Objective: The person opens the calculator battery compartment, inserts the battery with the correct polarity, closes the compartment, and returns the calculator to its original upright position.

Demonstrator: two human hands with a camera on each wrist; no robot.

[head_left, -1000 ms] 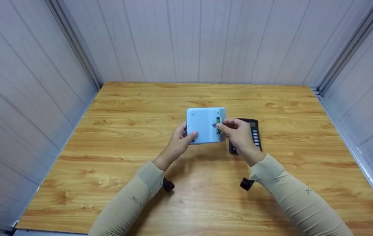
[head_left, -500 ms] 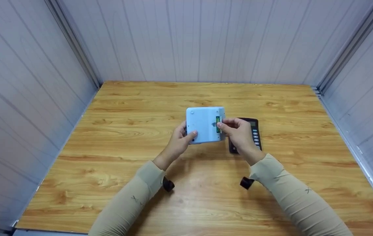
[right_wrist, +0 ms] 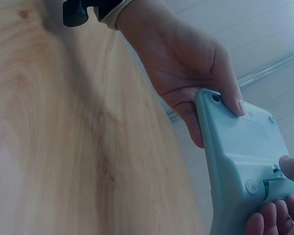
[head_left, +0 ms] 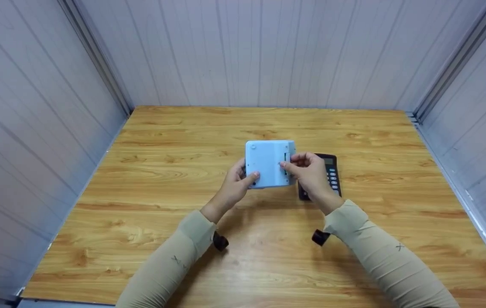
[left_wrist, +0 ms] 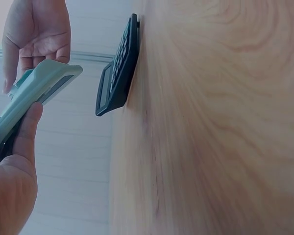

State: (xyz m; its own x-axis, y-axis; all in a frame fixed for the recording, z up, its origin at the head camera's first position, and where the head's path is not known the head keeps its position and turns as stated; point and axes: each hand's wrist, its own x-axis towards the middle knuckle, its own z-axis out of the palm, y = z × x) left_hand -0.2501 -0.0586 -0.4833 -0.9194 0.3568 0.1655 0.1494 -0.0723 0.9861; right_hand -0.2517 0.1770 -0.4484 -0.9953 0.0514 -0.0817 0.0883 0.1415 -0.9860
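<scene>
A light blue calculator is held above the table with its back toward the head camera. My left hand grips its left edge, thumb on the back and fingers underneath. At the right end, my right hand pinches the small battery cover between thumb and fingertips. The cover lies partly over the battery compartment, where a narrow dark green gap shows. Seen edge-on in the left wrist view, the light blue calculator has its display side facing down.
A black calculator lies on the wooden table, keys up, partly behind my right hand. Pale panel walls stand at the back and both sides. Black wrist-camera mounts hang under the sleeves.
The battery cover has shifted left over the compartment, and less of the green battery shows. Both hands and the light blue calculator have moved only slightly.
</scene>
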